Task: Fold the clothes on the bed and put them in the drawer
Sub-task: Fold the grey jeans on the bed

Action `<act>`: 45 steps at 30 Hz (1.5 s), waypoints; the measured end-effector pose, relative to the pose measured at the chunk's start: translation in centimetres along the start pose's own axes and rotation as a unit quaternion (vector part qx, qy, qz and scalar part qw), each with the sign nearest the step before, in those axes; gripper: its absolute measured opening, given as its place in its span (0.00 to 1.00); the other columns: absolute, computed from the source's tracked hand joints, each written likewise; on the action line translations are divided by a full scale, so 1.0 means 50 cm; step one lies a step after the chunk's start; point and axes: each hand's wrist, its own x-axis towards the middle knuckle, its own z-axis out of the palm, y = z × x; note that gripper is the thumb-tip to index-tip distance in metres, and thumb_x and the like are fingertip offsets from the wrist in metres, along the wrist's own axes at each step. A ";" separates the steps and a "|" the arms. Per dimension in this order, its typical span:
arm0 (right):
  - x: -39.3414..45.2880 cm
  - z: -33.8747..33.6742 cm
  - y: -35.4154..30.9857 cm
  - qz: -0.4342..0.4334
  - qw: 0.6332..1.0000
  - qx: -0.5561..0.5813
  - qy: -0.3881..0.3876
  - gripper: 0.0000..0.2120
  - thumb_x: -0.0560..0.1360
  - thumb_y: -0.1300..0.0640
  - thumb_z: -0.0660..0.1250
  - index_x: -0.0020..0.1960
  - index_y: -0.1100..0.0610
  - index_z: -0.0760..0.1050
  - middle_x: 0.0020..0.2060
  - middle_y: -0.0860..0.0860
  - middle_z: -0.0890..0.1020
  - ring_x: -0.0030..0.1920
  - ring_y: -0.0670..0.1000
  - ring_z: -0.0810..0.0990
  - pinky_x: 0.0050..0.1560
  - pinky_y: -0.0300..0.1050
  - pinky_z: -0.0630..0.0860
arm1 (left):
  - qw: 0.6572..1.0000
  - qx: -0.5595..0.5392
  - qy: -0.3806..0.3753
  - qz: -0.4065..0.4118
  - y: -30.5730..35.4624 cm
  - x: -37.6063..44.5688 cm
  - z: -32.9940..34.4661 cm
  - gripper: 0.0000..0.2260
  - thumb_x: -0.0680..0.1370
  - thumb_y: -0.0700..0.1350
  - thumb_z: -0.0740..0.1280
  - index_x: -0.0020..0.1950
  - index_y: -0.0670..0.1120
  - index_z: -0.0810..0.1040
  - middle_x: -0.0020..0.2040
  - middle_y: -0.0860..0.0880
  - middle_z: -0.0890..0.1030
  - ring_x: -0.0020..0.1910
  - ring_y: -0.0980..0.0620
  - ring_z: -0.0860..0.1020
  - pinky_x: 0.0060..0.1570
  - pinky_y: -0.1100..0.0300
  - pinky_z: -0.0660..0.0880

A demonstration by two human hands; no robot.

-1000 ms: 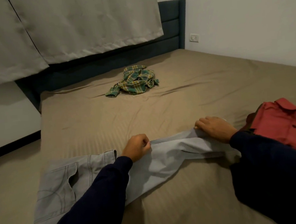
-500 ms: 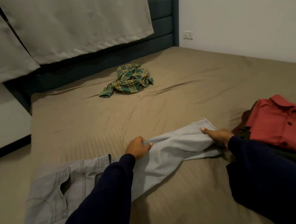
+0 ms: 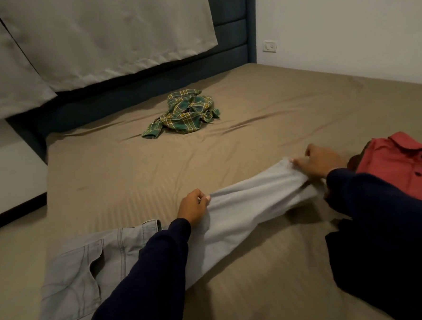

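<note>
Grey jeans lie across the near part of the bed, waist and back pocket at the lower left, legs stretched to the right. My left hand pinches the upper edge of the legs near the middle. My right hand grips the hem end of the legs, lifted slightly off the sheet. A crumpled green plaid shirt sits farther back on the bed. A folded red shirt lies at the right edge on top of dark clothes.
A dark blue headboard runs along the far side, with grey curtains hanging over it. A wall socket is on the white wall at right. The floor shows at the left beside the bed.
My right hand has shifted from pressing the leg hem flat to gripping and lifting it. The legs are pulled straighter. My left hand keeps its pinch at the middle.
</note>
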 end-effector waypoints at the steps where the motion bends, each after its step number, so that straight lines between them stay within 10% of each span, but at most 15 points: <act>1: -0.005 0.026 -0.003 0.006 0.999 -0.037 -0.023 0.34 0.75 0.29 0.61 0.59 0.60 0.73 0.53 0.60 0.80 0.51 0.61 0.78 0.53 0.54 0.77 | 0.999 0.034 0.010 -0.007 0.002 -0.003 0.006 0.07 0.82 0.47 0.64 0.50 0.43 0.74 0.45 0.46 0.79 0.46 0.44 0.76 0.41 0.54 0.70; 5: -0.043 0.106 0.011 0.053 0.996 -0.070 -0.012 0.33 0.77 0.33 0.61 0.65 0.62 0.67 0.64 0.64 0.73 0.63 0.64 0.72 0.62 0.57 0.72 | 0.962 0.172 0.127 0.171 0.033 -0.045 0.045 0.19 0.77 0.55 0.61 0.58 0.42 0.75 0.53 0.44 0.78 0.52 0.43 0.74 0.52 0.50 0.71; 8: -0.097 0.128 0.005 0.079 0.996 0.033 0.036 0.24 0.80 0.45 0.65 0.62 0.65 0.66 0.62 0.67 0.72 0.62 0.66 0.71 0.59 0.57 0.71 | 0.916 0.250 0.059 0.307 0.078 -0.096 0.107 0.25 0.71 0.65 0.67 0.58 0.48 0.74 0.52 0.47 0.76 0.50 0.46 0.72 0.49 0.50 0.70; 13: -0.213 0.137 -0.019 0.117 0.962 0.239 0.066 0.17 0.80 0.53 0.66 0.54 0.69 0.74 0.52 0.68 0.79 0.52 0.66 0.79 0.50 0.53 0.76 | 0.901 0.353 -0.008 0.251 0.118 -0.124 0.166 0.19 0.74 0.61 0.68 0.57 0.50 0.73 0.53 0.46 0.75 0.51 0.43 0.73 0.49 0.48 0.69; 15: -0.261 0.155 -0.031 0.209 0.899 0.373 -0.094 0.21 0.80 0.48 0.67 0.50 0.68 0.78 0.43 0.65 0.83 0.40 0.62 0.84 0.39 0.51 0.81 | 0.942 0.261 0.005 0.214 0.134 -0.105 0.154 0.08 0.78 0.50 0.65 0.50 0.47 0.75 0.49 0.44 0.79 0.48 0.42 0.76 0.46 0.50 0.70; 17: -0.294 0.173 -0.047 0.279 0.761 0.543 -0.220 0.20 0.77 0.48 0.72 0.55 0.64 0.75 0.44 0.64 0.83 0.36 0.59 0.84 0.33 0.48 0.82 | 0.983 0.088 0.009 0.160 0.147 -0.088 0.123 0.07 0.79 0.45 0.64 0.43 0.44 0.75 0.41 0.43 0.80 0.41 0.42 0.77 0.40 0.50 0.70; 20: -0.270 0.203 -0.064 0.290 0.608 0.724 -0.149 0.21 0.75 0.54 0.75 0.64 0.57 0.72 0.54 0.59 0.81 0.52 0.60 0.82 0.52 0.56 0.82 | 0.988 -0.094 0.045 0.117 0.142 -0.073 0.057 0.11 0.82 0.40 0.62 0.40 0.43 0.75 0.35 0.47 0.75 0.36 0.50 0.73 0.38 0.54 0.68; 23: -0.212 0.203 -0.078 0.292 0.566 0.764 -0.101 0.19 0.78 0.61 0.70 0.67 0.55 0.72 0.57 0.58 0.80 0.58 0.61 0.79 0.59 0.63 0.79 | 0.982 -0.158 0.026 0.102 0.141 -0.074 0.005 0.11 0.84 0.42 0.61 0.45 0.42 0.77 0.39 0.48 0.76 0.36 0.56 0.73 0.38 0.61 0.69; 28: -0.148 0.144 -0.037 0.164 0.878 0.444 0.068 0.10 0.81 0.57 0.59 0.56 0.63 0.73 0.50 0.62 0.77 0.54 0.64 0.79 0.53 0.56 0.74 | 0.972 -0.202 0.032 0.118 0.133 -0.073 -0.027 0.10 0.85 0.45 0.61 0.54 0.44 0.81 0.49 0.45 0.83 0.49 0.48 0.81 0.48 0.55 0.77; 32: -0.116 0.098 -0.026 0.136 0.901 0.400 0.101 0.10 0.77 0.62 0.68 0.56 0.65 0.80 0.52 0.64 0.82 0.52 0.66 0.81 0.46 0.52 0.75 | 0.960 -0.243 0.043 0.130 0.140 -0.081 -0.035 0.10 0.85 0.46 0.61 0.55 0.44 0.81 0.50 0.44 0.83 0.50 0.46 0.81 0.48 0.54 0.77; 37: -0.110 0.164 -0.086 0.161 0.835 0.495 -0.177 0.22 0.83 0.61 0.63 0.73 0.69 0.65 0.68 0.58 0.70 0.69 0.62 0.70 0.68 0.50 0.67 | 0.960 -0.242 0.030 0.135 0.139 -0.098 -0.024 0.11 0.85 0.46 0.60 0.60 0.48 0.82 0.54 0.51 0.84 0.53 0.54 0.81 0.50 0.61 0.78; 42: -0.161 0.206 -0.058 0.045 0.877 0.405 -0.253 0.41 0.72 0.42 0.74 0.77 0.59 0.63 0.73 0.58 0.68 0.71 0.62 0.68 0.75 0.54 0.62 | 0.972 -0.157 -0.022 0.174 0.131 -0.095 0.008 0.14 0.85 0.48 0.59 0.66 0.48 0.80 0.58 0.53 0.84 0.57 0.56 0.81 0.58 0.56 0.78; 45: -0.155 0.183 -0.030 0.019 0.925 0.258 -0.279 0.39 0.79 0.48 0.68 0.81 0.54 0.49 0.77 0.56 0.61 0.74 0.60 0.64 0.73 0.50 0.63 | 0.972 -0.136 -0.039 0.186 0.129 -0.098 0.023 0.14 0.85 0.49 0.60 0.67 0.49 0.80 0.59 0.56 0.83 0.58 0.59 0.80 0.59 0.58 0.78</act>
